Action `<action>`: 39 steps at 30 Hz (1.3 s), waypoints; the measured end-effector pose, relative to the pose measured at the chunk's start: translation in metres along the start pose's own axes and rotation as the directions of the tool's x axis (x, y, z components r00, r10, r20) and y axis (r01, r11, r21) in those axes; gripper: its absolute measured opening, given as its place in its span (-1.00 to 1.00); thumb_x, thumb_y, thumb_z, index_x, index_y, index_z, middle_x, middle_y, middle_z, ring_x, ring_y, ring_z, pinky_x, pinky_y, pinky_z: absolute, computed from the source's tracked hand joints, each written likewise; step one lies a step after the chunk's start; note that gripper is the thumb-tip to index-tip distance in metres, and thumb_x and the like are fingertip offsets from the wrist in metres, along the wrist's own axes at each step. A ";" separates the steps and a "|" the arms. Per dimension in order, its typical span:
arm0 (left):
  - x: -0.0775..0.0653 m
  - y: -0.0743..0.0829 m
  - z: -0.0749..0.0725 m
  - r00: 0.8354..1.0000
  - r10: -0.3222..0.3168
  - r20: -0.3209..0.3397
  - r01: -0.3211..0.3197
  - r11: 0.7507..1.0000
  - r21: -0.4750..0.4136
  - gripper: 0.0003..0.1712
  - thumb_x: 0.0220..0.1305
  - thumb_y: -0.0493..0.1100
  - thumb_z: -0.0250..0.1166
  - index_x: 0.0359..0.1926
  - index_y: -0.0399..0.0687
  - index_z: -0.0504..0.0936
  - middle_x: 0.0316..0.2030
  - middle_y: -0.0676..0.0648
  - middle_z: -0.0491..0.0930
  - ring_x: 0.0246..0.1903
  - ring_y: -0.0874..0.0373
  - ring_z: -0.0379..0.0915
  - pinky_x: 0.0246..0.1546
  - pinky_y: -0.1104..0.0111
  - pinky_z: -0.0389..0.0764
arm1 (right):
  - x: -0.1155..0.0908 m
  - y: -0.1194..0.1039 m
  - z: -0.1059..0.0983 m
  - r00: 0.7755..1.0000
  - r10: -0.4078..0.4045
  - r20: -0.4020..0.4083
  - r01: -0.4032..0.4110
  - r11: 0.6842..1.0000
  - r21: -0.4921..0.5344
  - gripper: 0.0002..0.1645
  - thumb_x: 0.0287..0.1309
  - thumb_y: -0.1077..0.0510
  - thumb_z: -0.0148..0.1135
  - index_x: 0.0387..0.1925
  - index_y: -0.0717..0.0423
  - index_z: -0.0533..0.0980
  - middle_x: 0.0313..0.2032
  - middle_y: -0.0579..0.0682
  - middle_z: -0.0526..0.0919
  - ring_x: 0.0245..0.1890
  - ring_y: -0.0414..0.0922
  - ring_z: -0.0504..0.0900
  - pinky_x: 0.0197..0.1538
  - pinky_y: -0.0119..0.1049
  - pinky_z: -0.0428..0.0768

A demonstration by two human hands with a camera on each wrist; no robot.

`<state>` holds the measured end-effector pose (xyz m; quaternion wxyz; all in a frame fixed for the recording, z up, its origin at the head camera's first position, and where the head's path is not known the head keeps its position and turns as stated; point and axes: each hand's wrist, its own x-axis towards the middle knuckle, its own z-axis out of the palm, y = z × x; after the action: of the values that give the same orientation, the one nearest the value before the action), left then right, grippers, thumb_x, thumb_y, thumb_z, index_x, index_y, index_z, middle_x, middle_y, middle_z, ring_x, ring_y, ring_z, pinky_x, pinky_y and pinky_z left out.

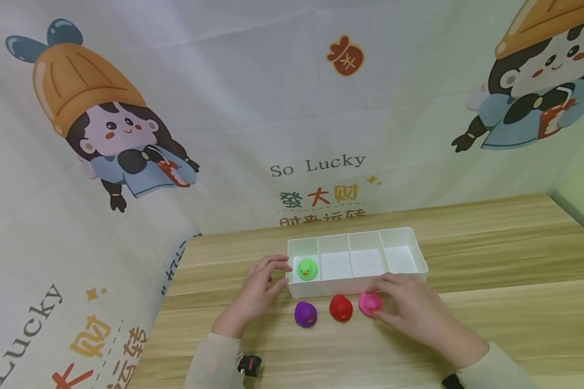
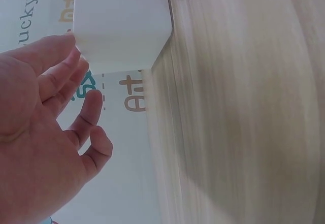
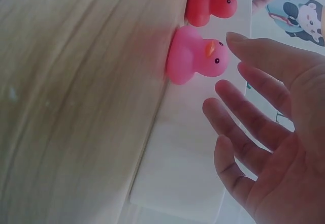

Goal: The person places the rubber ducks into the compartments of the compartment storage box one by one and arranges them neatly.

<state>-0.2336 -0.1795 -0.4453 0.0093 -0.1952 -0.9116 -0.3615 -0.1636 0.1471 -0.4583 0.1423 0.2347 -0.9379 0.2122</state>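
A white box (image 1: pixel 365 263) with several compartments stands on the table, and a green rubber duck (image 1: pixel 307 269) sits in its leftmost one. My left hand (image 1: pixel 254 290) is at the box's left end, its fingertips right at the edge and its fingers loosely bent. In front of the box stand a purple duck (image 1: pixel 305 314), a red duck (image 1: pixel 340 308) and a pink duck (image 1: pixel 370 304) in a row. Around the pink duck, thumb and fingers spread, is my right hand (image 1: pixel 416 310). The right wrist view shows the thumb (image 3: pixel 269 54) beside the duck's head, ungripped.
The wood-grain table (image 1: pixel 506 302) runs back to a printed cloth (image 1: pixel 253 97) hanging behind and to the left. A small black device (image 1: pixel 250 365) shows at the left wrist, with another dark piece (image 1: pixel 451 381) by the right sleeve.
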 end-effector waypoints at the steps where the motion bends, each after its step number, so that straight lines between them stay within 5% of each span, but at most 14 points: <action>1: 0.000 0.000 0.000 1.000 0.006 -0.002 -0.006 1.000 -0.002 -0.80 0.41 -0.30 0.28 0.02 -0.14 0.65 0.34 -0.11 0.50 0.28 -0.15 0.34 0.18 0.01 0.51 | 0.000 0.000 0.000 1.000 0.002 0.005 -0.002 1.000 0.004 -0.58 -0.06 0.06 0.65 -0.11 -0.16 0.68 -0.12 -0.25 0.75 -0.09 -0.12 0.71 0.03 -0.06 0.67; 7: 0.000 0.000 -0.001 0.999 0.052 -0.007 -0.052 0.999 0.010 -0.79 0.40 -0.29 0.28 0.02 -0.15 0.64 0.33 -0.16 0.50 0.26 -0.18 0.35 0.14 0.03 0.53 | 0.002 -0.001 0.002 0.999 0.024 0.028 -0.024 1.000 0.011 -0.60 -0.04 0.06 0.64 -0.12 -0.14 0.69 -0.14 -0.25 0.76 -0.08 -0.13 0.71 0.03 -0.09 0.68; 14: 0.003 -0.001 0.001 1.000 0.003 0.010 -0.003 1.000 -0.002 -0.78 0.39 -0.30 0.30 0.03 -0.12 0.64 0.35 -0.09 0.49 0.28 -0.12 0.34 0.18 0.06 0.50 | 0.001 0.001 0.004 0.999 0.026 0.028 -0.026 1.000 -0.004 -0.62 -0.07 0.08 0.64 -0.16 -0.14 0.69 -0.16 -0.23 0.76 -0.08 -0.13 0.72 0.03 -0.10 0.69; 39: 0.002 -0.005 0.003 1.000 -0.009 0.012 0.009 1.000 -0.021 -0.80 0.41 -0.31 0.28 0.02 -0.12 0.64 0.35 -0.09 0.48 0.21 -0.08 0.34 0.13 0.09 0.49 | 0.001 0.004 0.009 0.999 0.031 0.033 -0.032 0.999 0.030 -0.65 -0.08 0.11 0.63 -0.21 -0.17 0.68 -0.21 -0.29 0.75 -0.14 -0.22 0.69 -0.04 -0.19 0.69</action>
<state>-0.2373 -0.1802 -0.4504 0.0001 -0.1934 -0.9087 -0.3699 -0.1687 0.1458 -0.4675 0.1199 0.2257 -0.9403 0.2249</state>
